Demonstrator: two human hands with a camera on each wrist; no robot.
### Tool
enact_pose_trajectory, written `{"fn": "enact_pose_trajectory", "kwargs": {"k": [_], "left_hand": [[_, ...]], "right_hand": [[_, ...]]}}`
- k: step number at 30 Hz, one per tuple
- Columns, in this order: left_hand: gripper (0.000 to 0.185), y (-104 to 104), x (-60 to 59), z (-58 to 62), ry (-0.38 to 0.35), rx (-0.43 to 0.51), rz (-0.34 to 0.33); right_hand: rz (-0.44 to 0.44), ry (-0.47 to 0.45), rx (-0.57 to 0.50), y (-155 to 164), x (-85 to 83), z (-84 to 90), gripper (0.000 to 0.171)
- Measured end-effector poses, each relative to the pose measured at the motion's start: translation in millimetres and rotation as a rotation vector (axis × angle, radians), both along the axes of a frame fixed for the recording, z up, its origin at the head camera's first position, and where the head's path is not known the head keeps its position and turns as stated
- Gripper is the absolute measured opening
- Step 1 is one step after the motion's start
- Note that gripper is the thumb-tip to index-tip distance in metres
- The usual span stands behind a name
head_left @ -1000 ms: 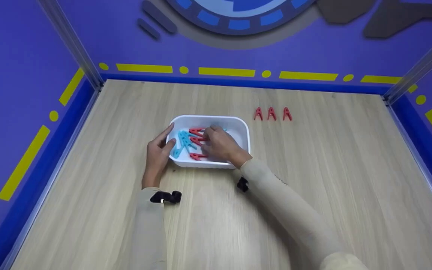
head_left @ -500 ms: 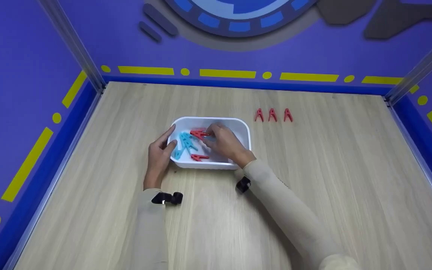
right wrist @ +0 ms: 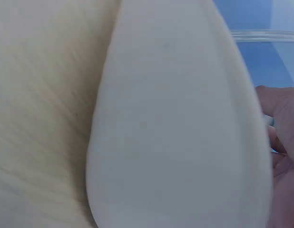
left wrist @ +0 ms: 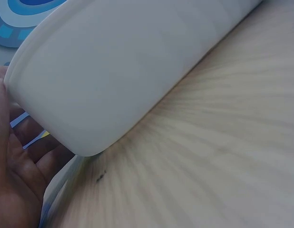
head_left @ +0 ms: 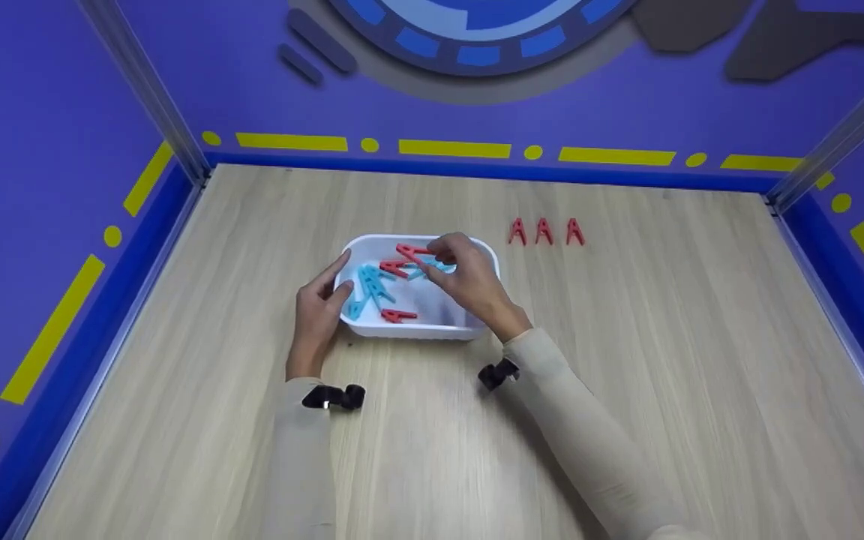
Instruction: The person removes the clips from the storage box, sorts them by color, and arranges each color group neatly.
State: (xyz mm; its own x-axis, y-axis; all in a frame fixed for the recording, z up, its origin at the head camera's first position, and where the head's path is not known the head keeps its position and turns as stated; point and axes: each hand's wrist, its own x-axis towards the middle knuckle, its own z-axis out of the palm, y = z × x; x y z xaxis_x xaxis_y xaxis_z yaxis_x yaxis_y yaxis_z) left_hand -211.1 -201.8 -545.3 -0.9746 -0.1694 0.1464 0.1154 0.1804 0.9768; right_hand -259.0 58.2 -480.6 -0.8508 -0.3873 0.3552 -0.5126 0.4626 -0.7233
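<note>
Left of centre, the left hand (head_left: 317, 311) grips the tub (head_left: 432, 328) by its end, likely steadying it; mid-frame, the right hand (head_left: 471, 279) pinches a red clip (head_left: 410, 252) by one end, fingertips closed, perhaps to clear the blue clips (head_left: 373, 282).

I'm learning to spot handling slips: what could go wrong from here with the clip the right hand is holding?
The red clip is pinched near one end by the right hand, so it might slip back into the white tray.

The right hand is low over the tray's side wall, so it could bump the rim.

If the clip is set beside the row of red clips on the table, it could knock one askew.
</note>
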Motion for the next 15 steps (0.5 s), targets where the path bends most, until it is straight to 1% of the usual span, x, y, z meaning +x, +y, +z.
{"fn": "enact_pose_trajectory", "kwargs": {"k": [4,9,15], "left_hand": [[0.05,-0.2,0.4,-0.2,-0.013,0.01,-0.002],[0.05,1.1,0.4,1.7,-0.028,0.017,-0.005],[0.051,1.8,0.8,2.6,-0.034,0.034,0.0]], "right_hand": [[-0.048,0.006,-0.023,8.5,3.7,1.3,0.033],[-0.08,0.02,-0.093,20.2,6.2,0.6,0.036],[-0.148,0.029,-0.15,32.5,9.3,0.9,0.034]]}}
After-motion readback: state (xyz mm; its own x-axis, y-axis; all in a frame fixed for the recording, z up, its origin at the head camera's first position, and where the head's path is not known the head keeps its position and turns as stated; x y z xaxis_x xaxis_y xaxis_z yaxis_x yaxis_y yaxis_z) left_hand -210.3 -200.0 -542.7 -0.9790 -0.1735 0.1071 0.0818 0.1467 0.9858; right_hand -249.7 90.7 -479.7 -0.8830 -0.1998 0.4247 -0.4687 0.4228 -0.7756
